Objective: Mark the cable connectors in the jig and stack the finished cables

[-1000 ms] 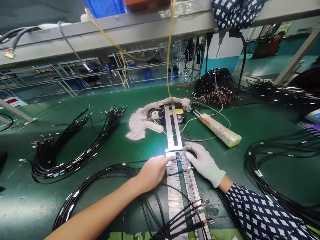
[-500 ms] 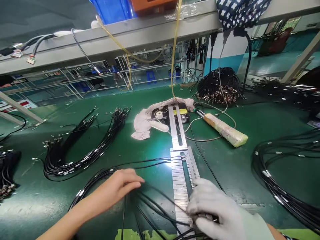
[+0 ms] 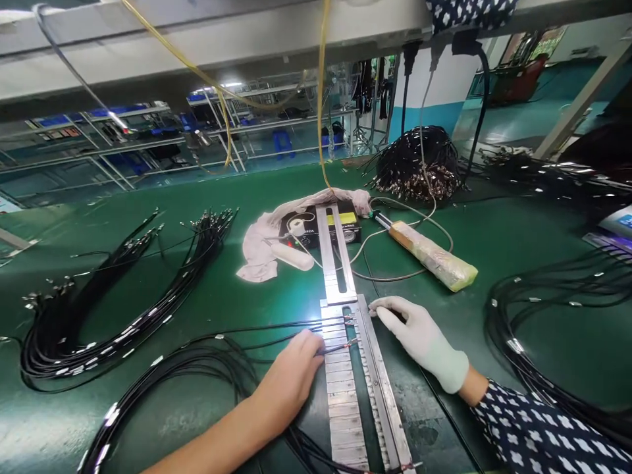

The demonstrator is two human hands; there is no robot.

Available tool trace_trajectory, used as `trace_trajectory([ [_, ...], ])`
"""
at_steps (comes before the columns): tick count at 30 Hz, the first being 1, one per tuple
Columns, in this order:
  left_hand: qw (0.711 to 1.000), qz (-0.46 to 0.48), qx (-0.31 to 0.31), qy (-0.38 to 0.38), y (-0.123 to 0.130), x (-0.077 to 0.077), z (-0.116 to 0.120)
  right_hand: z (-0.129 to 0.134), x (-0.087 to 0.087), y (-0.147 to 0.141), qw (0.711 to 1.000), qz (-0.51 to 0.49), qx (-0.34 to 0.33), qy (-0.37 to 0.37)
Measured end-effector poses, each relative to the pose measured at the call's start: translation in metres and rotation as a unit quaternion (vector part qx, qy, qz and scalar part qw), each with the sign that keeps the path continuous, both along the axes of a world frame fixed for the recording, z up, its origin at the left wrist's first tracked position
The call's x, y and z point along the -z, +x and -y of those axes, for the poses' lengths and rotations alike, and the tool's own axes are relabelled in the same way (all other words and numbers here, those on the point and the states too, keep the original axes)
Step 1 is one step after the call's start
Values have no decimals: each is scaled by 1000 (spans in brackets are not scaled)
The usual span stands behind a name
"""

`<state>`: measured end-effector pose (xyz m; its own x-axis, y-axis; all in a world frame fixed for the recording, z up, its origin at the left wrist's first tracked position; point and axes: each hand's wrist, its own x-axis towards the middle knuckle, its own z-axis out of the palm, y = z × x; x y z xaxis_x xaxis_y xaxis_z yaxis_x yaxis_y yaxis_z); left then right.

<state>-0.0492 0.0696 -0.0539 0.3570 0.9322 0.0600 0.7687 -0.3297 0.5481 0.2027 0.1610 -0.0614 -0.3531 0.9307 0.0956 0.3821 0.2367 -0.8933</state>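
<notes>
My bare left hand (image 3: 299,368) is closed on a black cable (image 3: 333,348), close to the left edge of a slotted metal fixture (image 3: 344,401). That cable's metal-tipped end lies across the fixture's long slot. Just above it, other black cables (image 3: 291,324) lie side by side over the slats, their tips at the slot. My right hand (image 3: 417,332), in a white glove, pinches thumb and forefinger together beside the fixture's right rail. Something small and metallic shows at those fingertips, too small to name. A loose bundle of black cables (image 3: 197,352) curves leftward under my left forearm.
Behind the fixture sit a black box (image 3: 309,227), a pale cloth (image 3: 259,247) and a tape-wrapped handle tool (image 3: 434,253). Cable bundles lie at left (image 3: 148,316), at right (image 3: 523,342) and in a back heap (image 3: 419,164). A shelf beam (image 3: 247,39) crosses overhead.
My left hand has moved right to the fixture's edge with a cable. My right hand has left the cables at the fixture's near end and moved up beside the right rail. The view has shifted.
</notes>
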Motion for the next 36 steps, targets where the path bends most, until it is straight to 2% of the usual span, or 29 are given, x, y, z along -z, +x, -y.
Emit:
trace_trajectory([
  [3,999,30,9,25,-6,-6,-14,-1,4,0,1000,-7,-2,-6],
  [6,997,13,45,59,-12,-10,-31,-2,5,2,1000,-8,0,-8],
  [11,993,-9,89,83,-16,-6,-47,-3,4,2,1000,3,2,-7],
  [15,990,0,112,84,-15,-3,-49,-3,3,2,1000,13,2,-3],
  [20,979,-32,132,150,-15,1,-47,-2,-1,1,1000,22,0,5],
  [22,975,-49,119,180,-16,3,-42,-2,-2,0,999,31,-9,11],
  [25,966,-124,77,212,-18,3,-32,-2,-2,-2,998,51,-20,26],
  [29,959,-200,95,177,-12,-2,-27,-4,-1,-3,997,64,-16,38],
  [36,959,-217,116,141,12,-4,-38,1,-1,-3,995,69,-13,69],
])
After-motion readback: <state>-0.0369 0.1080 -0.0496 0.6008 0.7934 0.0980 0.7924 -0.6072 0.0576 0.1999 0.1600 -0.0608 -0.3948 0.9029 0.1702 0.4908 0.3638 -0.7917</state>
